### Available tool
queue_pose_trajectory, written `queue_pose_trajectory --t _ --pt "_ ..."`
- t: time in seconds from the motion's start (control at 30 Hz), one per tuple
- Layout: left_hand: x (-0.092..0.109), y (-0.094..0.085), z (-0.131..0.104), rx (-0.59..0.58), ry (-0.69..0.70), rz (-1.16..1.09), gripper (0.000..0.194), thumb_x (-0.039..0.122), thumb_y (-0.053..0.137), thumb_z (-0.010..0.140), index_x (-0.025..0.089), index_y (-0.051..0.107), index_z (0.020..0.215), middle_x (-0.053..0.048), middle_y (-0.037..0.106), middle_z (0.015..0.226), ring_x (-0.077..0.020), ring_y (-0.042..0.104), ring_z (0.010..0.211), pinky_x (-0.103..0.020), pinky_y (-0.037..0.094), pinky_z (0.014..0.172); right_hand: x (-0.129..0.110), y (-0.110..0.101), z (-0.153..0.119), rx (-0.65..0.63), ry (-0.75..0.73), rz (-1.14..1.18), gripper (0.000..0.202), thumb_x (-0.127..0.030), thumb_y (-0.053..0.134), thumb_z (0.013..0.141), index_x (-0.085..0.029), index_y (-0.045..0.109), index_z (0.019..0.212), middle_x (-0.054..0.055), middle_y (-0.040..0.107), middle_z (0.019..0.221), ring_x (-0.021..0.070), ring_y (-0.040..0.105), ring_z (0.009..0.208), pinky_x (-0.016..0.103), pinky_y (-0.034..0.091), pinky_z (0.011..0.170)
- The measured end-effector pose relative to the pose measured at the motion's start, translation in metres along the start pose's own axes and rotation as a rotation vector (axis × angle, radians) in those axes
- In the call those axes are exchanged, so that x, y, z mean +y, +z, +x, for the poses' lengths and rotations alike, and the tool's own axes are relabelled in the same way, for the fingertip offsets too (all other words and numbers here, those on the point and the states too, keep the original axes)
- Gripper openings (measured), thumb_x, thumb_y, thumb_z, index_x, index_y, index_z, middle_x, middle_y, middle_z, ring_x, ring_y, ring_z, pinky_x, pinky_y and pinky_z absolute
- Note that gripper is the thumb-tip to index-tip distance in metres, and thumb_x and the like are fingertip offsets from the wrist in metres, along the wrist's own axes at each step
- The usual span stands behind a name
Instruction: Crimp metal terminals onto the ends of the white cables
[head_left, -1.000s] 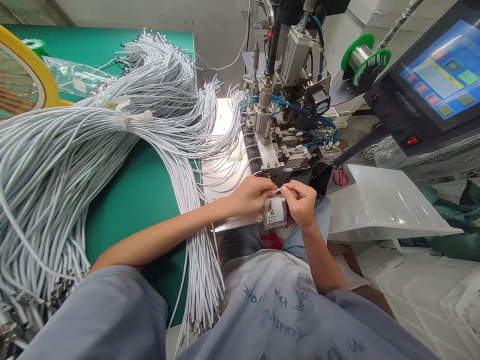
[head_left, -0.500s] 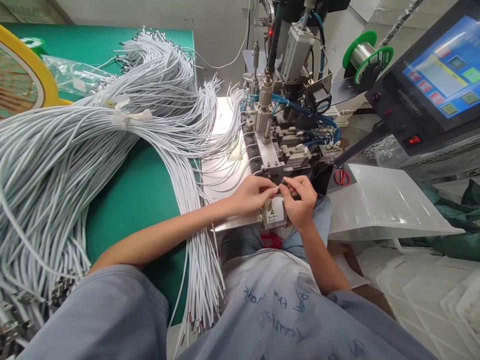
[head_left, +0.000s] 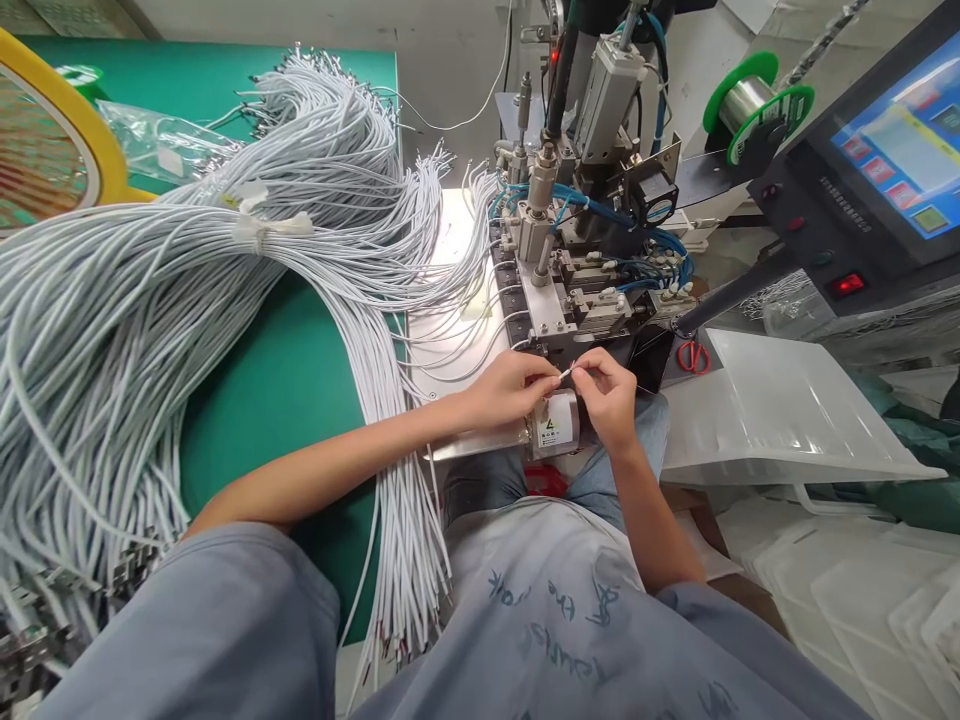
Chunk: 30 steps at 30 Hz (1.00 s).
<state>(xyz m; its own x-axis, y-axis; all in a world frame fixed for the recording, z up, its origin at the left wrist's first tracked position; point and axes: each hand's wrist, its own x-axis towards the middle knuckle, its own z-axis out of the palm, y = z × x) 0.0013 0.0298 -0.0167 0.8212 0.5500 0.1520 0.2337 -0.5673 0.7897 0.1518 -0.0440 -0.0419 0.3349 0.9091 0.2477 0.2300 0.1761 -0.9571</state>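
Observation:
My left hand (head_left: pixel 517 388) is closed in a pinch on a white cable, whose end (head_left: pixel 566 373) sticks out past the fingertips. Facing it, my right hand (head_left: pixel 609 395) pinches at the thin wires of that same cable end. Both hands are in front of the machine (head_left: pixel 551 310), just above a small box with a white label (head_left: pixel 556 424). To the left, a large bundle of white cables (head_left: pixel 322 240) lies over the green mat, tied with a pale strip (head_left: pixel 274 232). Several cables run from it to the machine's left edge.
A screen (head_left: pixel 907 140) on an arm stands at the upper right, beside a solder spool (head_left: pixel 754 105). Red scissors (head_left: pixel 693 357) lie near a white tray (head_left: pixel 795 410). A yellow-rimmed racket (head_left: pixel 112 165) is at the upper left of the green mat (head_left: pixel 247 400).
The view has shifted slightly. My right hand's fingers have drawn closer together, and the dark piece by its fingertips no longer shows; the cable end is now more visible between both hands.

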Motion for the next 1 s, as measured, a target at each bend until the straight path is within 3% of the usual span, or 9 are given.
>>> queue_pose_trajectory --t 0.1,0.23,0.33,0.53,0.73,1.0 --pt "-0.004 -0.002 0.001 -0.075 0.040 0.282 0.028 0.019 0.040 0.089 0.011 0.066 0.081 -0.005 0.061 0.073 -0.0110 0.054 0.064 -0.021 0.039 0.059 0.012 -0.002 0.004 -0.040 0.009 -0.096 0.011 -0.024 0.054 0.081 -0.018 0.057 0.072 0.002 0.054 0.077 0.0136 0.053 0.072 0.023 0.041 0.055" --pt "-0.011 0.001 0.003 -0.177 -0.055 0.585 0.031 0.014 0.038 0.088 0.012 0.065 0.104 -0.009 0.060 0.092 -0.0134 0.058 0.065 -0.024 0.042 0.059 0.034 -0.004 0.011 -0.130 0.099 -0.145 0.011 -0.025 0.053 0.078 -0.018 0.057 0.070 0.002 0.056 0.075 0.0139 0.053 0.070 0.023 0.039 0.053" --pt "-0.016 0.004 0.004 -0.220 -0.071 0.636 0.035 0.012 0.038 0.088 0.015 0.062 0.113 -0.009 0.060 0.093 -0.0145 0.059 0.067 -0.025 0.043 0.060 0.045 -0.004 0.014 -0.127 0.180 -0.117 0.012 -0.027 0.055 0.074 -0.018 0.059 0.068 0.002 0.059 0.073 0.0148 0.055 0.070 0.025 0.042 0.058" --pt "-0.023 0.006 0.003 -0.185 0.017 0.668 0.039 0.008 0.040 0.086 0.020 0.061 0.116 -0.006 0.059 0.087 -0.0136 0.060 0.064 -0.024 0.043 0.057 0.049 0.002 0.012 -0.058 0.332 0.027 0.013 -0.030 0.060 0.069 -0.018 0.061 0.068 0.000 0.060 0.067 0.0142 0.054 0.065 0.029 0.044 0.067" --pt "-0.024 0.005 0.000 -0.229 0.063 0.743 0.039 0.006 0.041 0.083 0.015 0.057 0.117 -0.008 0.058 0.093 -0.0158 0.062 0.068 -0.026 0.046 0.057 0.046 0.003 0.014 -0.075 0.409 0.088 0.011 -0.029 0.061 0.066 -0.018 0.059 0.066 -0.002 0.056 0.062 0.0126 0.049 0.060 0.027 0.041 0.060" --pt "-0.012 -0.001 0.003 -0.349 0.169 0.891 0.036 0.007 0.034 0.089 0.005 0.050 0.121 -0.013 0.058 0.097 -0.0210 0.064 0.077 -0.031 0.050 0.062 0.046 0.001 0.023 -0.153 0.567 0.112 0.017 -0.034 0.062 0.061 -0.018 0.057 0.064 -0.004 0.047 0.055 0.0092 0.038 0.050 0.023 0.028 0.045"
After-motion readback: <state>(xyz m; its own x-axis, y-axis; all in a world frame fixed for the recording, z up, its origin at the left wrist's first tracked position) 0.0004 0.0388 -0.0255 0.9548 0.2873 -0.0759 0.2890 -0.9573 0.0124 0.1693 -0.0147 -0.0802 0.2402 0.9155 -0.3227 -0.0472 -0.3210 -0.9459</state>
